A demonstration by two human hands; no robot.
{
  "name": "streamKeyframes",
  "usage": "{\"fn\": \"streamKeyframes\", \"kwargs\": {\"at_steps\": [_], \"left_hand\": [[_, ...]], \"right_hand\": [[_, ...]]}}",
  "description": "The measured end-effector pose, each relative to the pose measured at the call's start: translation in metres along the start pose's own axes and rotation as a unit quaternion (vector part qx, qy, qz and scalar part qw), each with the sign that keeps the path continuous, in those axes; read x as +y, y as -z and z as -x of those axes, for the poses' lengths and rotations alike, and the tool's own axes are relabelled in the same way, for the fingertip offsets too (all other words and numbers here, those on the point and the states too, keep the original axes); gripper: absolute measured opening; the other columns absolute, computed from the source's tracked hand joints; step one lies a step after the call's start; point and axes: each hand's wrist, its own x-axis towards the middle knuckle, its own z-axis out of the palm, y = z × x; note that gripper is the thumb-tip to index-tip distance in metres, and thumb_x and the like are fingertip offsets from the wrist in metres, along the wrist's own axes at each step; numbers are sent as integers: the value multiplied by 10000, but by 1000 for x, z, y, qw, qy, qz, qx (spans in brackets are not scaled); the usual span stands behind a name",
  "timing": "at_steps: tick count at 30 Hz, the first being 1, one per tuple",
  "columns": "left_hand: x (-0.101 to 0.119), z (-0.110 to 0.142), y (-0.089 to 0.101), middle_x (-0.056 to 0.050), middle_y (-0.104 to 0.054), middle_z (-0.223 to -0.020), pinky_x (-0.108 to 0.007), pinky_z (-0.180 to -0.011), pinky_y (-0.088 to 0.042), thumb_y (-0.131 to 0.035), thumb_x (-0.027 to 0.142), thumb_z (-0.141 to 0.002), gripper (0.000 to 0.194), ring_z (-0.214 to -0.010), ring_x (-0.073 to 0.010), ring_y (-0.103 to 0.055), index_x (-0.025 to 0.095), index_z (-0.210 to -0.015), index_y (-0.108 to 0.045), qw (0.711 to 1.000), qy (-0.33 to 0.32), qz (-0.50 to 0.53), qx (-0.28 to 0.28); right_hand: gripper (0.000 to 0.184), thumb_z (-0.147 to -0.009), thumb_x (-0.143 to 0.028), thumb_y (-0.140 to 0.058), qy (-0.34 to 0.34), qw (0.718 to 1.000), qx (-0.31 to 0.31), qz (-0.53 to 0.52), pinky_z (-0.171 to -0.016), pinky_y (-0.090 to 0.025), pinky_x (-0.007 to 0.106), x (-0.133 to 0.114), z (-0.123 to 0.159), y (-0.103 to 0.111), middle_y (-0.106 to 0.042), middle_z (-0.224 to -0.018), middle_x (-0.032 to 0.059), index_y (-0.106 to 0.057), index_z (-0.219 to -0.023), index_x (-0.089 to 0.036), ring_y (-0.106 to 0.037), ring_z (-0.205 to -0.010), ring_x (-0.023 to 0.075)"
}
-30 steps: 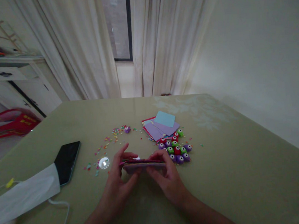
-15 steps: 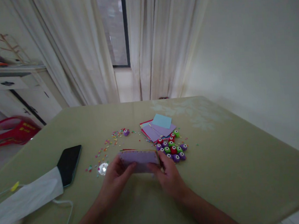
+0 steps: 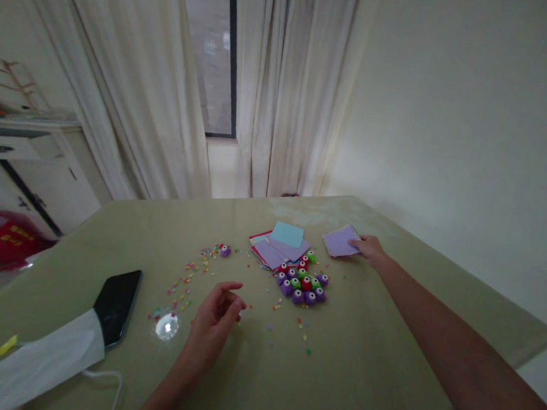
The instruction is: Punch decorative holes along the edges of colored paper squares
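Note:
My right hand [image 3: 368, 249] reaches out to the right and rests its fingers on a stack of purple paper squares [image 3: 340, 240] lying flat on the olive table [image 3: 406, 321]. My left hand [image 3: 215, 317] hovers just over the table near the middle, fingers loosely curled and apart, holding nothing. Between the hands lies a cluster of small purple, green and red paper punches [image 3: 302, 283]. Behind the cluster sits a pile of coloured paper sheets [image 3: 276, 245] with a light blue one on top.
Coloured confetti bits [image 3: 189, 280] are scattered left of centre, with one lone purple punch [image 3: 225, 251]. A black phone [image 3: 116, 297], a white cloth [image 3: 39, 362], a white cable [image 3: 109, 395] and a small shiny disc [image 3: 166, 326] lie at the left. Curtains and a window stand behind.
Both hands held the purple paper stack near the middle. Now my right hand has carried it out to the right and set it on the table; my left hand has let go.

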Motion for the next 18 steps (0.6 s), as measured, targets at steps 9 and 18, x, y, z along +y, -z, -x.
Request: {"fn": "streamKeyframes", "kwargs": {"at_steps": [9,18], "left_hand": [[3,1,-3,-42,-722,-841,-333,-708,-537,-635,693,-946,526,-751,-218,-664,219,-1171,-675,1000,9,4,-16],[-3,0,-3,-47,-734,-851,-330,-719,-533,-613,771,-927,607,-753,-219,-663,226,-1184,-685,999,33,-9,-35]], "right_hand": [[199,-776,-196,-744,0,978,51,204,-924,-546,508,25,-8,-4,-758,-1023,242,-792,-959,-134,-721,-1072,427],[363,-975,-355,-680,217,935,-114,258,-1022,-516,305,-41,9,-86,-736,-1321,140,-731,-1274,-156,-700,-1175,249]]}}
